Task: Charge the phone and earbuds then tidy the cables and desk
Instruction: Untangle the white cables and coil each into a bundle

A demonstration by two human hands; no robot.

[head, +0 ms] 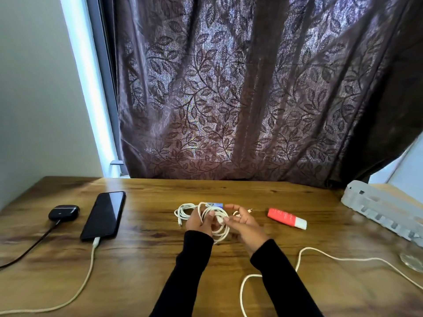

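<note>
A black phone [104, 215] lies face up at the left of the wooden desk [142, 271], with a white cable [91, 259] plugged into its near end. Left of it sits a dark earbuds case [64, 212] with a black cable [34, 247] running from it. At the desk's middle, my left hand [198, 221] holds a coil of white cable [219, 227] wound round its fingers. My right hand [242, 221] pinches the end of that cable. A second white coil [183, 212] lies just behind my left hand.
A red and white tube [286, 218] lies right of my hands. Another loose white cable [332, 257] loops across the near right. A white perforated tray [384, 208] and a glass [412, 259] sit at the right edge. A dark leaf-patterned curtain [229, 88] hangs behind.
</note>
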